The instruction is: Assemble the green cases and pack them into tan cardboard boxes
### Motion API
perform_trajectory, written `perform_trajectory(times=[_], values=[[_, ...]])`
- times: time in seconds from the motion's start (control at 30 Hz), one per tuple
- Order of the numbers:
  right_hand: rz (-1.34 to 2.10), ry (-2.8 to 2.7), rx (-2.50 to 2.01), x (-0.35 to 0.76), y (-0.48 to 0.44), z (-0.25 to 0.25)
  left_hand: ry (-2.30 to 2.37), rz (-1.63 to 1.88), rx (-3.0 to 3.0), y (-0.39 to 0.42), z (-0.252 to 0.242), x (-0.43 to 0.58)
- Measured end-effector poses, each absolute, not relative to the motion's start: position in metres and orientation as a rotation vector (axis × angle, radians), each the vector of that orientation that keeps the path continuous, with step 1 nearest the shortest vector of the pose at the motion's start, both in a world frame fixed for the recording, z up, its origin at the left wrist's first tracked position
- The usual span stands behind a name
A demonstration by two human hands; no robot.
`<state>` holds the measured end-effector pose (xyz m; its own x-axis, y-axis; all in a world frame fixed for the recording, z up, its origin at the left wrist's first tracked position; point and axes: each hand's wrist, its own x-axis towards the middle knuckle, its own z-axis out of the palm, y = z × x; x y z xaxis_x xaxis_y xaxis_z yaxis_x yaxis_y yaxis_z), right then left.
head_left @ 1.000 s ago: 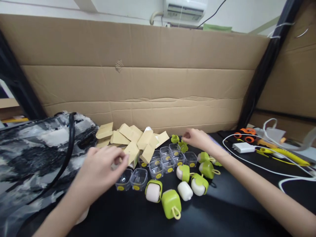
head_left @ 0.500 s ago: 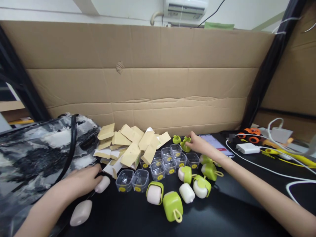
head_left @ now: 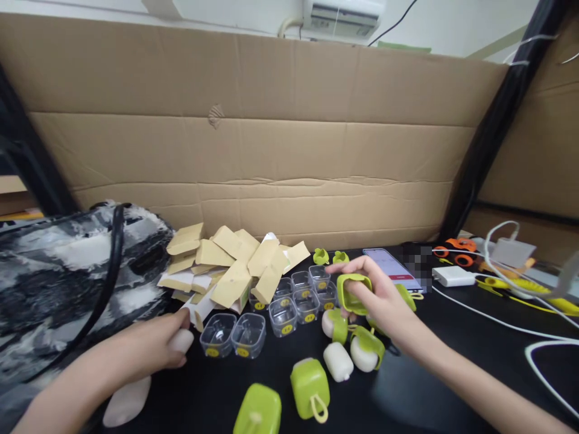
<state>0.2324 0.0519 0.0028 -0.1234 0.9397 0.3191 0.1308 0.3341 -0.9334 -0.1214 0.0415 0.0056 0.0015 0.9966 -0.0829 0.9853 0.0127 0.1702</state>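
Observation:
My left hand (head_left: 151, 346) is closed around a pale pink rounded piece (head_left: 181, 341), its fingers curled over the top. A second pale pink piece (head_left: 128, 402) lies beneath that wrist. My right hand (head_left: 377, 295) grips a hollow lime-green cover (head_left: 348, 295), its open side showing. Below it are a pink-and-green case (head_left: 335, 326), a white rounded piece (head_left: 338, 361) and a white piece partly wrapped in green (head_left: 365, 349). Closer to me sit a green case with a loop (head_left: 310, 386) and another green case (head_left: 257, 410). Two small green petal-edged pieces (head_left: 321, 256) stand behind.
Several clear square cups (head_left: 248, 335) with yellow stickers stand mid-table. Behind them is a heap of opened small cardboard boxes (head_left: 230, 282). A black-and-white bag (head_left: 72, 271) is at left; a phone (head_left: 392, 270), white charger (head_left: 453, 276) and cables are at right. A cardboard wall (head_left: 271, 150) closes the back.
My right hand has come nearer from the green petal-edged pieces and now holds a green cover. A green case lies at the front edge; the nearby pink-and-green one is gone from its spot.

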Motion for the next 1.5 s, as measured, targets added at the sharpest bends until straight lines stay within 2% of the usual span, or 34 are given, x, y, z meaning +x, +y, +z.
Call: perform_trajectory(times=[0.17,0.37,0.43,0.53,0.63,0.73,0.83,0.9,1.0,1.2,1.5], values=[[1.190,-1.621,-0.860,0.226,0.030,0.000,2.096,0.080,2.127,0.040,0.009,-0.117],[0.675,-2.173,-0.674,0.223,-0.001,-0.002,2.083,0.260,2.257,0.015,0.049,-0.094],[0.658,-2.295,-0.615,0.222,-0.008,-0.003,1.991,0.295,2.290,0.009,0.061,-0.087],[0.694,-2.267,-0.684,0.222,-0.007,-0.005,1.651,0.581,2.337,0.007,0.065,-0.073],[0.784,-2.054,-0.763,0.221,0.004,-0.008,1.287,0.922,2.034,0.011,0.046,-0.049],[0.968,-1.806,-0.864,0.221,0.016,-0.010,1.008,1.013,1.473,0.015,0.015,-0.021],[1.217,-1.649,-0.902,0.223,0.023,-0.012,0.892,1.056,1.201,0.016,-0.004,-0.004],[1.263,-1.679,-0.881,0.225,0.025,-0.014,0.854,1.072,1.106,0.015,-0.006,0.001],[1.080,-1.872,-0.891,0.226,0.026,-0.017,0.833,1.098,1.022,0.014,0.004,0.007],[0.410,-2.115,-0.720,0.227,0.028,-0.017,0.936,1.146,1.076,0.016,0.007,0.027],[0.293,-2.205,-0.665,0.222,0.013,-0.019,0.896,1.120,1.165,0.002,-0.005,0.028]])
